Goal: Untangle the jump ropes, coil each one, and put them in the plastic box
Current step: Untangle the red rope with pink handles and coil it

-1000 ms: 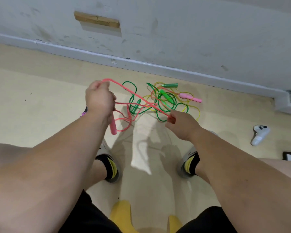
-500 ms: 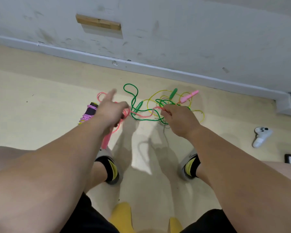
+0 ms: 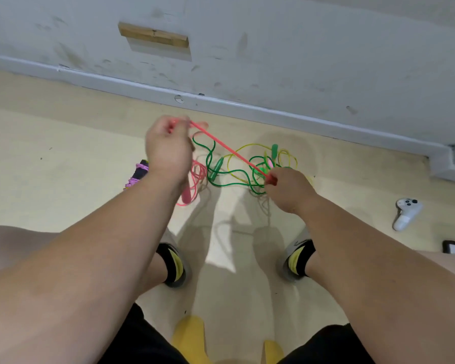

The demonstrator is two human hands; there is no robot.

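The pink jump rope (image 3: 229, 149) is drawn tight between the two hands, and that taut span is what the next move depends on. Its long axis runs from the left hand (image 3: 168, 153), raised at about 10 o'clock, down to the right hand (image 3: 290, 191) at about 4 o'clock. The left hand's fingers are curled round the upper end of the span, with loose pink loops and a pink handle (image 3: 185, 197) hanging below it toward 6 o'clock. The right hand pinches the rope between thumb and fingers, just at the near edge of the tangle. The snarl of the green jump rope (image 3: 217, 166) and the yellow jump rope (image 3: 246, 146) lies on the floor (image 3: 63, 143), between the hands and just past the right one, at roughly its 11 to 12 o'clock. The right hand is therefore the nearer one for feeding pink rope out of the knot, probably along the span toward 10 o'clock. The pink far end seems buried in the tangle. The plastic box is not in view.
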